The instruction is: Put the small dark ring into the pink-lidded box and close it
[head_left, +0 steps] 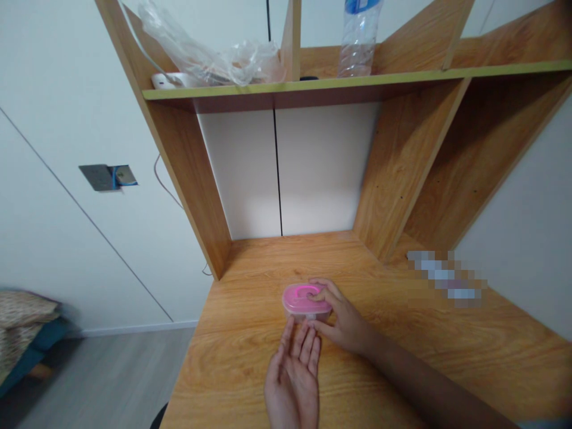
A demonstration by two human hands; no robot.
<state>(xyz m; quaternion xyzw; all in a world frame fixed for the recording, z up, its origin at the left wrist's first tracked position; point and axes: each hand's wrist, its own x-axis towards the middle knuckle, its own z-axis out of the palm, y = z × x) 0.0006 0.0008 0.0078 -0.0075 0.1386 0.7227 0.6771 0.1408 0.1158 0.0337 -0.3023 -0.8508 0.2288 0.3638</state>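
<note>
A small clear plastic container with a pink lid (300, 300) rests on the wooden desk (250, 351). My right hand (342, 316) grips it from the right, fingers over the lid and thumb against its near side. My left hand (295, 375) lies just in front of the container, palm up, fingers stretched out and together, fingertips almost touching its near wall. It holds nothing.
A shelf (313, 86) above the desk carries a clear plastic bottle (357, 39) and a crumpled plastic bag (210, 56). Wooden side panels flank the desk's back. A blurred-out object (444, 279) lies on the desk's right. A wall socket (107, 177) is at left.
</note>
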